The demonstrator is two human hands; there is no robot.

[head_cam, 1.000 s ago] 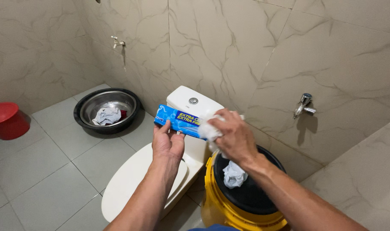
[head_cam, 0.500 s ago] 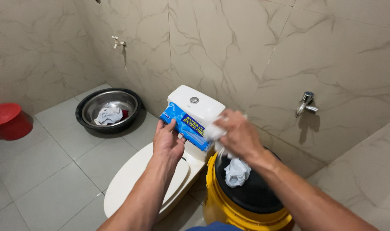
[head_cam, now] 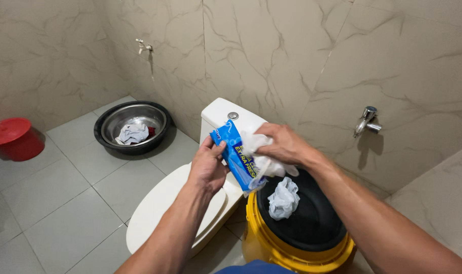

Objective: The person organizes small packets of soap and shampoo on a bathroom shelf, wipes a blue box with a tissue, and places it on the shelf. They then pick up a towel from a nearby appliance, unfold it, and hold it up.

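Left hand [head_cam: 208, 167] has its grip clenched round the blue wipes pack [head_cam: 236, 157], tilted above the toilet [head_cam: 175, 213]; right hand [head_cam: 287, 147] pinches a white wipe [head_cam: 264, 162] at its mouth, over the yellow bucket [head_cam: 297, 248].

Head view, steeply downward, close

One package shows: a soft, flat, oblong wet-wipe pack [head_cam: 236, 155], bright blue with paler blue swirls, a white corner at the top and a band of yellow and white lettering along its face. It hangs tilted, its upper end against the fingers [head_cam: 211, 146] of the left hand [head_cam: 206, 167] and its lower end slanting down to the right. The fingers of the right hand [head_cam: 287, 144] close just beside its right edge on a white wipe [head_cam: 264, 157] coming out of it.
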